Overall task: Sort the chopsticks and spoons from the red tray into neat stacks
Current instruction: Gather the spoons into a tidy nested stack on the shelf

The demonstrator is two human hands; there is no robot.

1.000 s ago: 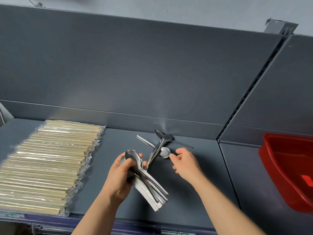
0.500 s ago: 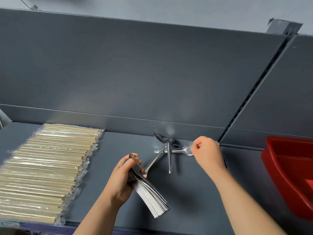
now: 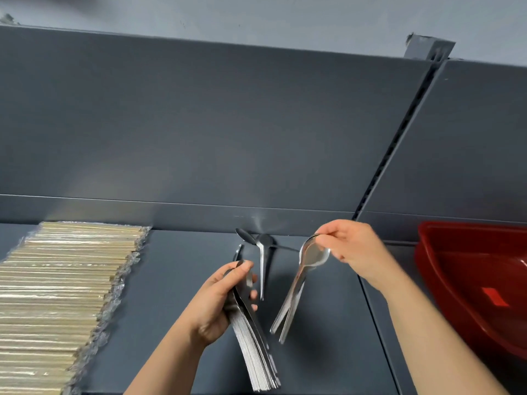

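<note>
1. Firstly, the large stack of spoons (image 3: pixel 251 337) sits in the left hand (image 3: pixel 216 303), nested bowl into bowl. Its flat handles fan downward toward the near edge of the shelf (image 3: pixel 176 280).
2. The left hand is clamped around the bowl end of that stack, thumb across the top spoon and fingers curled round the far side. It holds the stack above the shelf.
3. The right hand (image 3: pixel 356 252) is raised to the right of the left, the two hands apart. Its fingertips pinch a small bunch of spoons (image 3: pixel 296 286) by the rim of the bowls, and the handles hang down and to the left in the air, splaying slightly at the tips. How many spoons are in the bunch cannot be told exactly.
4. Between and behind the hands, loose spoons (image 3: pixel 262 252) lie on the shelf close to the back panel (image 3: pixel 228 124). One has its handle pointing toward the person, another crosses it with a thin handle running to the right, and a third is partly hidden behind the left hand's fingers.
5. Wrapped chopsticks (image 3: pixel 62 295) lie in a long, tidy row at the left end of the shelf, side by side in clear plastic sleeves, well apart from the spoons.
6. The red tray (image 3: pixel 445 280) rests on the neighbouring shelf section at the far right, cut off by the frame edge, with a brighter red patch on its inside.
7. A slotted upright (image 3: pixel 393 152) divides the two grey back panels.
</note>
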